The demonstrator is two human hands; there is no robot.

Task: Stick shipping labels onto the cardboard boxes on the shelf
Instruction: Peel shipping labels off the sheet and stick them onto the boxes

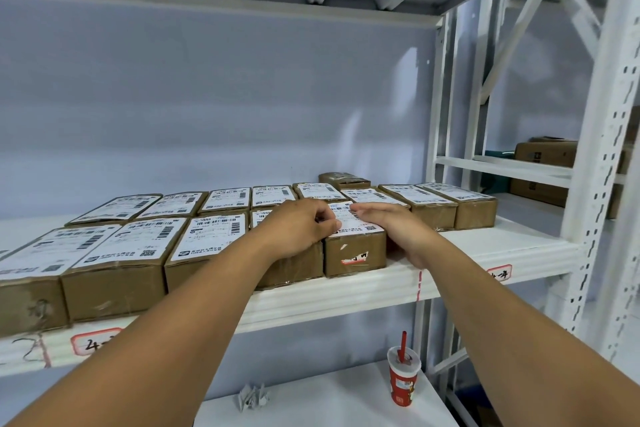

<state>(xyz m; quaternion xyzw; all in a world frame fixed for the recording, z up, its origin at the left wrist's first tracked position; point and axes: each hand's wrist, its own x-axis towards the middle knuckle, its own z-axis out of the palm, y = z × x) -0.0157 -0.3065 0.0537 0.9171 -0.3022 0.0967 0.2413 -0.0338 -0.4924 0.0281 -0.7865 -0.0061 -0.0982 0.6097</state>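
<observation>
The left hand (299, 227) pinches the left edge of a shipping label (353, 220) with curled fingers; the right hand (391, 222) lies flat, fingers straight, along its right edge. The label sits atop the front row's rightmost cardboard box (355, 255) on the white shelf (485, 246).

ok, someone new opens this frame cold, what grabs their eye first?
The two hands meeting mid-frame: the left hand and right hand rest on a white shipping label atop the rightmost front-row box. Around it, two rows of labelled cardboard boxes fill the white shelf. Below right, a red cup with a straw stands on a lower surface.
</observation>
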